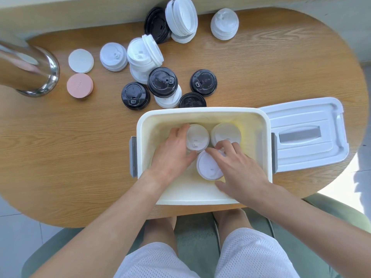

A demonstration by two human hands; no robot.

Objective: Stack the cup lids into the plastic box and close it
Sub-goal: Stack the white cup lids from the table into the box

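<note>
Inside the open plastic box (202, 194) at the near edge of the wooden surface (60, 157), both hands work among three white stacks of cup lids. The left hand (172, 155) curls round the left side of the far-left stack (197, 137), thumb near its front edge and fingers (180, 130) wrapped along its far side. The right hand (239, 169) lies over the nearest stack (208, 166), its fingers (214, 152) loosely bent and spread, tips touching where the three stacks meet; whether it truly grips that stack I cannot tell. The third stack (225, 133) sits at the far right of the box. The box's lid (305, 133) lies flat on the surface just beside the box's right wall. Beyond the box, loose black lids (162, 82) and white lids (113, 56) lie scattered and piled, with a pink disc (80, 85) and a white disc (81, 60) near a shiny metal cylinder (30, 71) at the left.
</note>
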